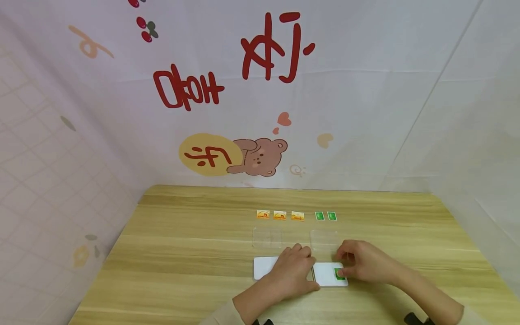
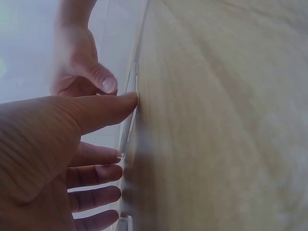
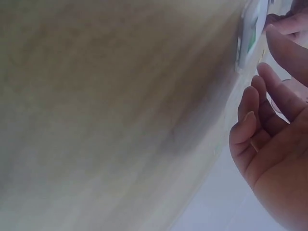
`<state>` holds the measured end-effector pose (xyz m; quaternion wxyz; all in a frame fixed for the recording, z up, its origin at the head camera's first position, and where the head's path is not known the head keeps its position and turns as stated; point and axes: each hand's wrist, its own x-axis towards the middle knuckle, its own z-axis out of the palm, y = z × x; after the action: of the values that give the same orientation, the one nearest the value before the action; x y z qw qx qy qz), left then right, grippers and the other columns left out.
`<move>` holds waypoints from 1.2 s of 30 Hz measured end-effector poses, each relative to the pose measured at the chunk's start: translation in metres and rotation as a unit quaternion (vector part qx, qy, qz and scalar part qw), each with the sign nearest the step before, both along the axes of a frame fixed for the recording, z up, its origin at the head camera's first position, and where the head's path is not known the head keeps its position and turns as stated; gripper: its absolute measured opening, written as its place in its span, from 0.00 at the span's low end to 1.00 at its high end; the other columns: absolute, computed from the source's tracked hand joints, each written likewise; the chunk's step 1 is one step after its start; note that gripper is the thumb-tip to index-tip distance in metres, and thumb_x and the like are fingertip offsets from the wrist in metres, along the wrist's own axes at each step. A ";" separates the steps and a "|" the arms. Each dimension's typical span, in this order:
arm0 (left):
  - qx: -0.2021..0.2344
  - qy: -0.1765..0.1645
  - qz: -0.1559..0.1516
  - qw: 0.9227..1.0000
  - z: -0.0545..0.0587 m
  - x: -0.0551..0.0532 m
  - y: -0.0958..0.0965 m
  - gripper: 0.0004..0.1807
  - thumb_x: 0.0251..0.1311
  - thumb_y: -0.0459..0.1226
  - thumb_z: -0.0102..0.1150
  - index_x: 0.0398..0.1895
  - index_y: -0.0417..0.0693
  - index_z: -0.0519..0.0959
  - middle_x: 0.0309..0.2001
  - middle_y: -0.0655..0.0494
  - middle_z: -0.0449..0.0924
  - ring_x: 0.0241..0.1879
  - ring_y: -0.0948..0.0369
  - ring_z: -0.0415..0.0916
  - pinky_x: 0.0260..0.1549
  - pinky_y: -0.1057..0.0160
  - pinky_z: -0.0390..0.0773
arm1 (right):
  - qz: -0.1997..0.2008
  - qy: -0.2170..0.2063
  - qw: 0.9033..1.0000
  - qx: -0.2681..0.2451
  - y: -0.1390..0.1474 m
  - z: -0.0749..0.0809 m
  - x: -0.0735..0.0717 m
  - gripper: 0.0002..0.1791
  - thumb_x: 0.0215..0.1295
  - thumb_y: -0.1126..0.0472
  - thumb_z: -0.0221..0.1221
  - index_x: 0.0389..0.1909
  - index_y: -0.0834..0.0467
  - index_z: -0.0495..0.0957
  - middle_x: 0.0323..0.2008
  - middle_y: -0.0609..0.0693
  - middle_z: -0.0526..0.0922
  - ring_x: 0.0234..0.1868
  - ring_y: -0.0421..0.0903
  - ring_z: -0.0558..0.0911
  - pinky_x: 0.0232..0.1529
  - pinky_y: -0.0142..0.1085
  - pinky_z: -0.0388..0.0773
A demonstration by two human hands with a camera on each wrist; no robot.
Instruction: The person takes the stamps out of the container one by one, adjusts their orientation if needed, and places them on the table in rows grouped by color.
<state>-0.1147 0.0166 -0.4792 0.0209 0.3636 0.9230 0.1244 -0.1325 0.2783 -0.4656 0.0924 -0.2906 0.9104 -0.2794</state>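
Observation:
Two flat white rectangular pieces lie side by side on the wooden table, a left one [image 1: 264, 267] and a right one [image 1: 325, 270]. My left hand [image 1: 290, 273] reaches over the left piece and steadies the right one at its left end, thumb at the near edge and index finger at the far edge. A small green sticker [image 1: 336, 276] sits at the right end of the right piece. The thumb of my right hand [image 1: 365, 262] is over this sticker, its other fingers loosely bent beyond the piece. In the right wrist view, the right thumb [image 3: 286, 48] stands apart from the fingers.
Behind the white pieces lie two clear rectangular pieces, left [image 1: 266, 238] and right [image 1: 324, 240]. Farther back are three orange picture stickers [image 1: 280, 215] and two green stickers [image 1: 319, 216] in a row. A printed white cloth [image 1: 357, 99] hangs behind the table [image 1: 183, 253].

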 end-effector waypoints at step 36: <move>0.002 -0.001 0.000 1.000 0.001 0.002 0.000 0.23 0.53 0.59 0.77 0.41 0.55 0.87 0.37 0.68 0.70 0.38 0.67 0.63 0.36 0.69 0.63 | 0.012 -0.055 0.997 -0.049 0.005 -0.007 0.006 0.12 0.60 0.59 0.76 0.29 0.47 0.79 0.28 0.34 0.78 0.29 0.30 0.73 0.29 0.30 0.75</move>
<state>-0.1126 0.0165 -0.4781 0.0217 0.3637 0.9226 0.1264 -0.1263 0.2835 -0.4729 0.1316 -0.2895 0.8856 -0.3385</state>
